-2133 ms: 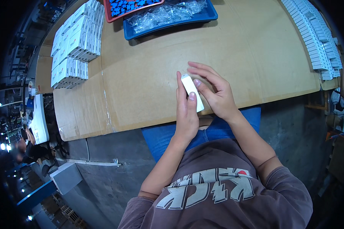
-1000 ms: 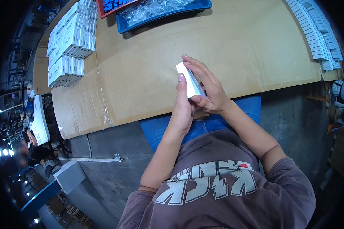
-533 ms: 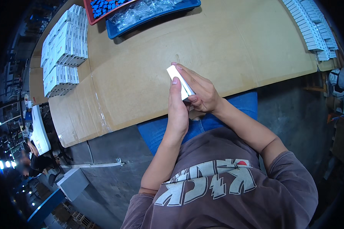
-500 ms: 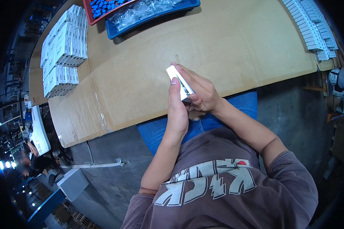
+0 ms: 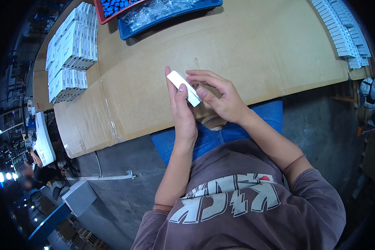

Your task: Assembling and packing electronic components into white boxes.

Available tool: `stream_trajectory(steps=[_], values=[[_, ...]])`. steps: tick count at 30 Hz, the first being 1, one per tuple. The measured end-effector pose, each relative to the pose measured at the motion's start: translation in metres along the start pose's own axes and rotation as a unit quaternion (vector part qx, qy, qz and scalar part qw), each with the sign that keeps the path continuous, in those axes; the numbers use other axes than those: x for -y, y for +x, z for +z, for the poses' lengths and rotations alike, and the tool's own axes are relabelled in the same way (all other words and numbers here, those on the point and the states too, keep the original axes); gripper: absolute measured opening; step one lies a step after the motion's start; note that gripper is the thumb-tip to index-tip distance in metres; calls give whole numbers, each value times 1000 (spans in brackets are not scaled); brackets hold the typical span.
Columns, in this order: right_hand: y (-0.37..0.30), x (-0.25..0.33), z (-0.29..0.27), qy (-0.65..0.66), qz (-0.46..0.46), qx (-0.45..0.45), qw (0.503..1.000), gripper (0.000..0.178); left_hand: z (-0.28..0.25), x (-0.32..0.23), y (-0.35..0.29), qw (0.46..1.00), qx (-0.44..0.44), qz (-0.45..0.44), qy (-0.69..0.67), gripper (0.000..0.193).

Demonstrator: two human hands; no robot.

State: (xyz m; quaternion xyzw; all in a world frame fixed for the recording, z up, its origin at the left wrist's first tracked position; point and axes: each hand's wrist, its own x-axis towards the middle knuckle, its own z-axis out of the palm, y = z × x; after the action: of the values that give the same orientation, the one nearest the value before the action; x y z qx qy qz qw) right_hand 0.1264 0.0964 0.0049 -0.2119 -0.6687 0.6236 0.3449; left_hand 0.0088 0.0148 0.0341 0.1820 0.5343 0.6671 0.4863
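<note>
1. A small white box (image 5: 184,87) is held above the near edge of the cardboard-covered tabletop (image 5: 254,50).
2. The box is clamped in the grip of the left hand (image 5: 182,112), thumb on its upper face.
3. Its lower end is pinched by the fingers of the right hand (image 5: 218,96).
4. Stacked white boxes (image 5: 68,50) are located far left; a blue tray (image 5: 166,14) is located at the far edge.

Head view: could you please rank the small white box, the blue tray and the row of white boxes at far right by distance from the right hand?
1. small white box, held by the right hand
2. blue tray, far edge, left of centre
3. row of white boxes, far right corner
</note>
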Motion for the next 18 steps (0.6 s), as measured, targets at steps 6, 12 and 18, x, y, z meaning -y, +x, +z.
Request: stream_trajectory(steps=[6,12,18], values=[[-5,9,10,-64,-14,6,998,46,-2,4,4,996,-10,61,57,74],[-10,4,20,-204,-143,-9,968,48,-15,4,2,979,41,140,145,80],[-12,2,28,-223,-195,-51,954,42,-18,13,2,971,40,192,138,81]])
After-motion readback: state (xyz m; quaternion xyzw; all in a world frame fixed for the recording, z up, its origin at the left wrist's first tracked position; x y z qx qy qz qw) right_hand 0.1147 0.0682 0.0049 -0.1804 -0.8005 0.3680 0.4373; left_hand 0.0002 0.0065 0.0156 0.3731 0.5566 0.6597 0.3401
